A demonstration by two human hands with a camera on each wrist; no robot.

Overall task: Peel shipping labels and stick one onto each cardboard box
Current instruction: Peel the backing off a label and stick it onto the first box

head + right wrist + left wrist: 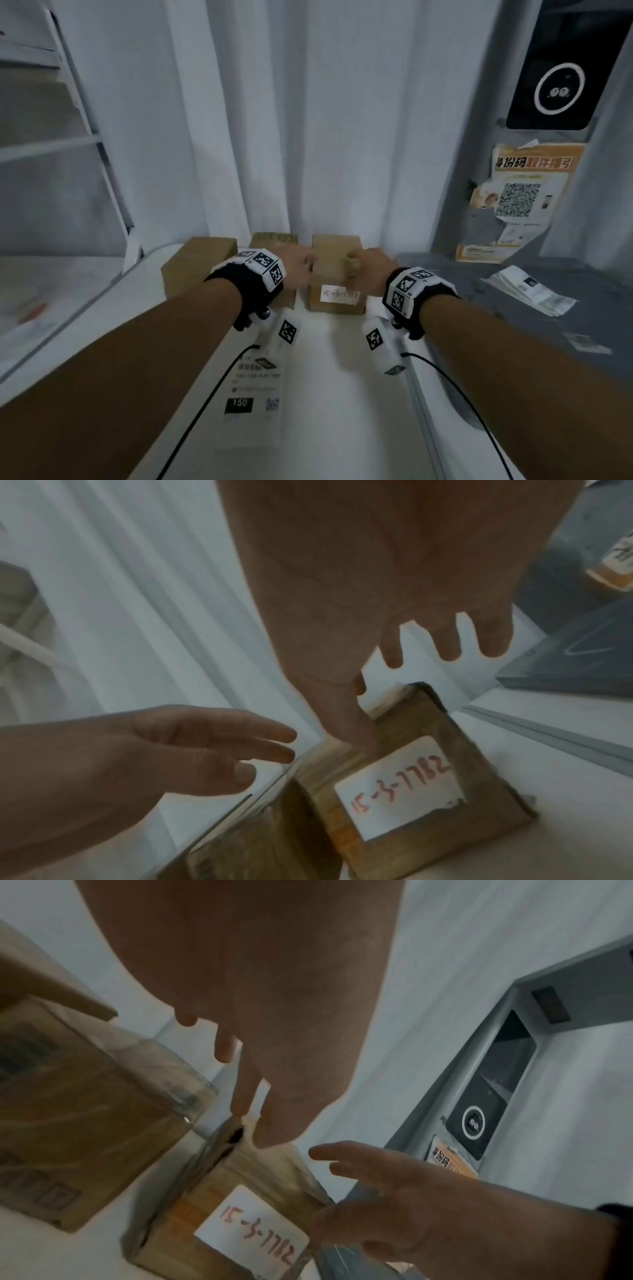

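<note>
Both hands reach over the right-hand cardboard box (337, 274) at the back of the white bench (329, 394). Its white label (340, 294) faces the person. The right hand (371, 270) is nearer, thumb on the box top; the left hand (296, 265) hovers beside it, fingers relaxed and holding nothing.

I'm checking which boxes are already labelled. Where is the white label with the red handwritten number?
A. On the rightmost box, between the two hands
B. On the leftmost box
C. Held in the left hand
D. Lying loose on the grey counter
A: the white label sits on the rightmost box, with the left hand and right hand on either side.
</note>
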